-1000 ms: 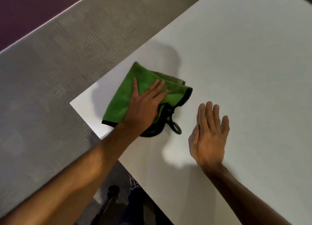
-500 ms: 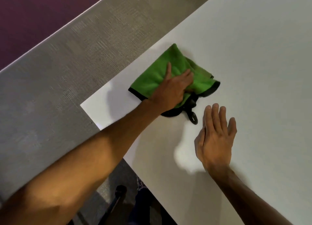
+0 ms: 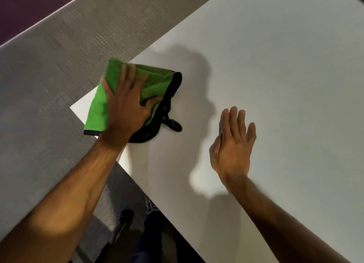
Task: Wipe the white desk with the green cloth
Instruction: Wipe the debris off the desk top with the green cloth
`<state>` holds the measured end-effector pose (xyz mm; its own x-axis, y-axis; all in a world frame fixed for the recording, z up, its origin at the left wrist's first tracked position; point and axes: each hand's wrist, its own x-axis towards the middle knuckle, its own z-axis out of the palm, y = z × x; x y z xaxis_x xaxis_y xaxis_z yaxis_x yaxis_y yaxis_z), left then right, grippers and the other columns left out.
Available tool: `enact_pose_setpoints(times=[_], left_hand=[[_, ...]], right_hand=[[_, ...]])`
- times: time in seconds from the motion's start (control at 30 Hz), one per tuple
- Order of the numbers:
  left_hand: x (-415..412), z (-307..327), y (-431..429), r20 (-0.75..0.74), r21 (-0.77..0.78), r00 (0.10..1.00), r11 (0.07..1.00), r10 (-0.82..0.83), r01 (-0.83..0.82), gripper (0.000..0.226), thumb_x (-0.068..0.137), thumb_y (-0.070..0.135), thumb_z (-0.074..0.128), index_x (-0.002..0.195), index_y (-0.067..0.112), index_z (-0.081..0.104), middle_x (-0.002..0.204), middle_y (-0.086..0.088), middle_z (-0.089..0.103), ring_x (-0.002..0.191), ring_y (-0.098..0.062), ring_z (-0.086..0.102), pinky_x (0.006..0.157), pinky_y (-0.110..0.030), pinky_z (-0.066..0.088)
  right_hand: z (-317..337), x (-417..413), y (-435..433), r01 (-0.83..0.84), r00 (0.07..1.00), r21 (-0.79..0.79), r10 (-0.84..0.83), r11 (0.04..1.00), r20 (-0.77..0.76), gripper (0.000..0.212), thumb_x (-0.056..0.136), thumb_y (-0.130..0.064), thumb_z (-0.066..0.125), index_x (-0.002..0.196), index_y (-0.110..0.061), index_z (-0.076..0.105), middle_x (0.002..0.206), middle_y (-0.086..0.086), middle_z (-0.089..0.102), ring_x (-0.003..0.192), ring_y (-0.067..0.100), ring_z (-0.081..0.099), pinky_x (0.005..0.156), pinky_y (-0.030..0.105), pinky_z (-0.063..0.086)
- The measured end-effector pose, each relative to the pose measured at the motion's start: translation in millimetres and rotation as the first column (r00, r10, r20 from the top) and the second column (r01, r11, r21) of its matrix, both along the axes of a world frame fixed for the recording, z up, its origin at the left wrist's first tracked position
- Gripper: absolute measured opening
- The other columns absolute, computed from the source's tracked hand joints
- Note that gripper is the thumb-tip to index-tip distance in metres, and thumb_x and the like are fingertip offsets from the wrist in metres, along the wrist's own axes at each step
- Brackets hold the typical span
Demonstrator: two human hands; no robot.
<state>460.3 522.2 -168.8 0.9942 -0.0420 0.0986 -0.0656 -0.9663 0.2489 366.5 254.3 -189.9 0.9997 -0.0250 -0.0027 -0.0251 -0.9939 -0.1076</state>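
**Wiping at the desk's corner**

My left hand (image 3: 126,107) presses flat, fingers spread, on the green cloth (image 3: 98,105) at the corner of the white desk (image 3: 275,85), left of centre frame. My right hand (image 3: 233,144) rests open on the desk, holding nothing. I judge most of the surface, stretching to the upper right, is left to wipe.

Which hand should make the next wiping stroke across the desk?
Left. The left hand already presses flat on the green cloth at the white desk corner; the right hand is open, off the cloth.
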Motion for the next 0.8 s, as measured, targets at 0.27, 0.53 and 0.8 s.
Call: enact_pose_setpoints(times=[0.27,0.53,0.8], left_hand=[[-43.3,3.0,-7.9,-0.013,-0.052,0.998,0.997,-0.056,0.056,0.039,0.091,0.030,0.063,0.129,0.022,0.062,0.147,-0.003,0.050,0.147,-0.026,0.027,0.107,-0.078,0.006],[-160.8,-2.8,-24.1,0.096,-0.187,0.993,0.978,-0.070,0.087,0.045,0.077,0.009,0.062,0.122,0.013,0.066,0.140,-0.006,0.057,0.143,-0.025,0.036,0.108,-0.077,0.013],[-218.4,-0.2,-11.2,-0.094,-0.797,0.814,0.446,0.573,-0.407,0.044,0.087,0.007,0.051,0.130,0.013,0.060,0.132,-0.011,0.063,0.116,-0.028,0.064,0.091,-0.041,0.057]], right_hand=[[4.3,-2.6,1.7,-0.009,1.000,0.007,0.009,1.000,0.023,0.065,0.099,-0.024,0.028,0.162,-0.007,0.020,0.171,0.014,0.018,0.160,0.032,0.012,0.127,0.060,0.016],[16.8,-0.4,6.3,-0.021,0.998,0.107,0.015,0.994,0.054,0.061,0.097,-0.020,0.027,0.154,-0.002,0.038,0.164,0.018,0.035,0.154,0.037,0.030,0.122,0.062,0.022],[30.7,-3.6,74.3,-0.366,0.930,0.363,0.343,0.857,0.131,0.050,0.106,-0.016,0.034,0.154,-0.003,0.039,0.165,0.015,0.032,0.158,0.029,0.022,0.129,0.053,0.015]])
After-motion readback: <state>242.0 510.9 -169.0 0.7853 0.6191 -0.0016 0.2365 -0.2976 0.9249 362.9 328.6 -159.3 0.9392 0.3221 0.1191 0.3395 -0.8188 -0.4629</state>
